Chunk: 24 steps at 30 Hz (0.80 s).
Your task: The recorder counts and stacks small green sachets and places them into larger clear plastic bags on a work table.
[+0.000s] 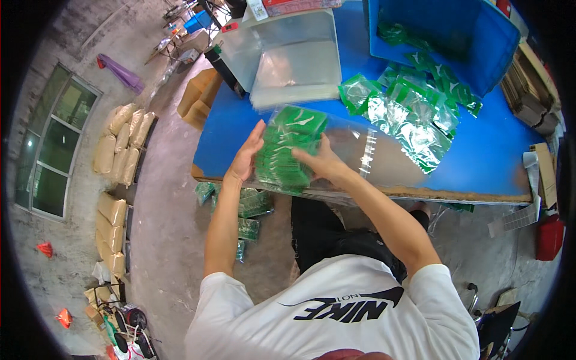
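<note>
A stack of green packets (289, 144) sits between my two hands at the table's near edge, with clear plastic around it. My left hand (247, 150) grips the stack's left side. On the opposite side, my right hand (324, 161) is closed on it, thumb across the front. A clear plastic sheet or bag (345, 150) reaches rightward from the stack, under my right wrist. Beyond it, loose green-and-clear packets (411, 111) lie in a shiny heap. Behind the stack, flat clear plastic bags (294, 75) are piled in a translucent bin (237, 57).
A blue crate (444, 45) lies tipped at the back right of the blue table (480, 162), green packets inside. Cardboard (528, 87) is stacked past the right edge. More bundled green packets (255, 203) rest on the floor below, and tan sacks (123, 144) lie farther left.
</note>
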Each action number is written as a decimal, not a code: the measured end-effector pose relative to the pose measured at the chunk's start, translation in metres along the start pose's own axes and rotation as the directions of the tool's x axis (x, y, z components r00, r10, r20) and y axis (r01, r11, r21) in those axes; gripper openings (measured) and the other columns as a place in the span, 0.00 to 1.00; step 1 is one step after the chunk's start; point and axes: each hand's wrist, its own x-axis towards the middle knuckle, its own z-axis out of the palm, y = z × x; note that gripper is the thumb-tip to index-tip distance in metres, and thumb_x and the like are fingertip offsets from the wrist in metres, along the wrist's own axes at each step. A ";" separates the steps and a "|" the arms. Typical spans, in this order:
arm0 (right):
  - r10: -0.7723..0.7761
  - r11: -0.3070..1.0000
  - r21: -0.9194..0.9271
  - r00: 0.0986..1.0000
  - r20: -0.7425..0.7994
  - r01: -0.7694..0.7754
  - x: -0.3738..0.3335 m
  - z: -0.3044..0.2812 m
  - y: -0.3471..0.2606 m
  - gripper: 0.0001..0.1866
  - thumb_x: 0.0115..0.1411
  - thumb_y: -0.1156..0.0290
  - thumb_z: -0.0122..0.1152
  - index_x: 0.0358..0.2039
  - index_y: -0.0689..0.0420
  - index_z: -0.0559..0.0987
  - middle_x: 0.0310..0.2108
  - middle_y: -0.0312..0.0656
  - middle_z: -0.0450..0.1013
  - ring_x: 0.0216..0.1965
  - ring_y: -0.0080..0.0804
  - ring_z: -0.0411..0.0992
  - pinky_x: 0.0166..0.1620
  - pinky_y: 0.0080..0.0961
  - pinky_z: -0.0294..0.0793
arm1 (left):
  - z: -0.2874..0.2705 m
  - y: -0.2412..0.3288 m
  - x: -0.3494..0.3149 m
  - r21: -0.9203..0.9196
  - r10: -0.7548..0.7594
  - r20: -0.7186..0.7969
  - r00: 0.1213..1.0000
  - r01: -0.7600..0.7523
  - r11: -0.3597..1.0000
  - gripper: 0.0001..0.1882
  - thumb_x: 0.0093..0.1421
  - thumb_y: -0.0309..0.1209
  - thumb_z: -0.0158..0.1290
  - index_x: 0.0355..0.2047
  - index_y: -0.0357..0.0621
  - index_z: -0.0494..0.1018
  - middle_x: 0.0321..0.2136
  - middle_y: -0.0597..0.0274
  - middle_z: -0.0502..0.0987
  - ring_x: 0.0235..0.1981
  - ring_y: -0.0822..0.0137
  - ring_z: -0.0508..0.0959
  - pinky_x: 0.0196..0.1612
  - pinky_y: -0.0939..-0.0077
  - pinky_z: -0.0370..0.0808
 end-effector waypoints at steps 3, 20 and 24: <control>-0.108 0.992 -0.070 0.994 -0.010 0.107 -0.016 0.005 0.007 0.61 0.56 0.57 0.71 0.69 0.67 0.34 0.55 0.64 0.67 0.53 0.48 0.73 0.45 0.37 0.81 | 0.016 -0.005 -0.002 0.234 -0.034 0.075 0.997 0.015 0.972 0.45 0.56 0.24 0.61 0.72 0.43 0.51 0.73 0.48 0.46 0.74 0.57 0.46 0.71 0.66 0.48; -0.812 0.191 -0.981 0.566 -0.141 0.030 -0.040 -0.244 -0.016 0.36 0.59 0.49 0.64 0.65 0.49 0.66 0.64 0.59 0.60 0.63 0.59 0.59 0.63 0.48 0.62 | 0.098 -0.022 0.034 0.946 0.080 0.319 0.944 -0.322 0.031 0.41 0.64 0.57 0.48 0.71 0.50 0.54 0.72 0.51 0.48 0.72 0.46 0.48 0.72 0.45 0.40; -0.801 0.135 -0.973 0.556 -0.219 -0.190 -0.008 -0.286 -0.003 0.44 0.56 0.36 0.58 0.67 0.46 0.64 0.67 0.60 0.55 0.68 0.65 0.51 0.66 0.63 0.49 | 0.079 -0.011 0.035 0.907 -0.024 0.422 0.906 -0.421 0.027 0.38 0.62 0.47 0.52 0.70 0.53 0.54 0.72 0.55 0.49 0.72 0.47 0.49 0.72 0.44 0.42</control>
